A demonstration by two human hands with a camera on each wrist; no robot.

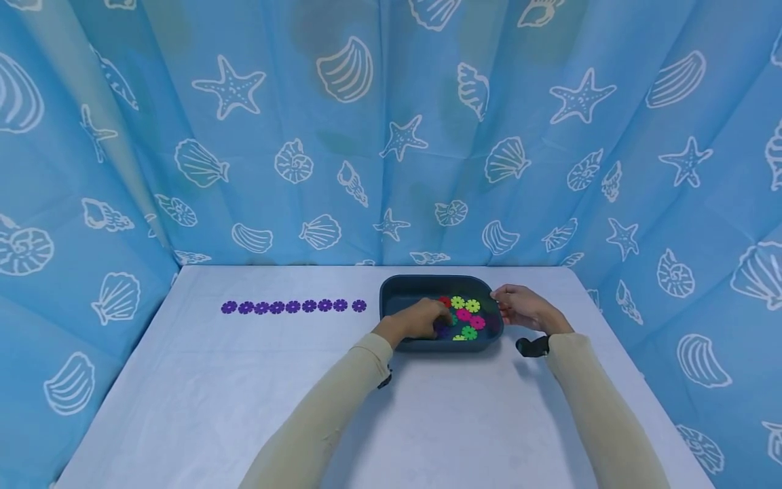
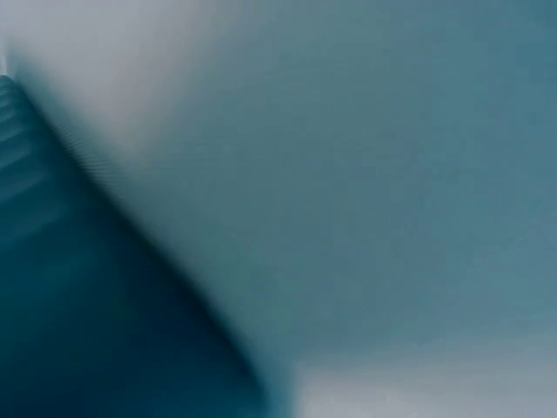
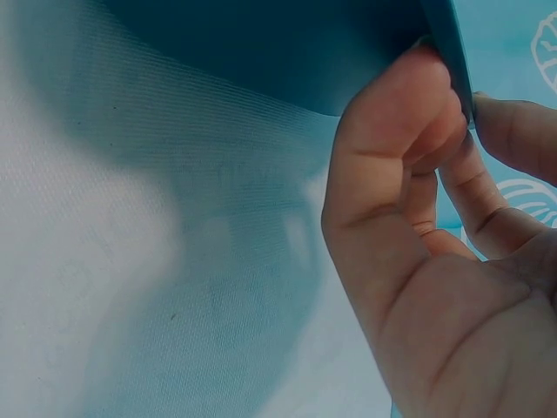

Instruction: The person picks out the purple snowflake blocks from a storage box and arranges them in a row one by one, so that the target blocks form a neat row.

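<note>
A dark blue-grey tray [image 1: 400, 291] holds flower-shaped plastic discs in red, yellow, pink, green and purple. My left hand [image 1: 421, 318] reaches into it over the near left part, fingers bent down by a purple disc [image 1: 442, 331]. Its fingertips are partly hidden, so a pinch cannot be made out. My right hand [image 1: 522, 307] holds the tray's right rim; the right wrist view shows thumb and fingers on either side of the tray wall [image 3: 261, 52]. The left wrist view has only the blurred tray side [image 2: 104, 296], no fingers.
Left of the tray, several purple flower discs [image 1: 293, 307] lie in a row on the white-covered table [image 1: 201, 380]. The last disc on the right [image 1: 359, 306] sits slightly apart. A blue shell-patterned curtain [image 1: 342, 136] stands behind and at both sides.
</note>
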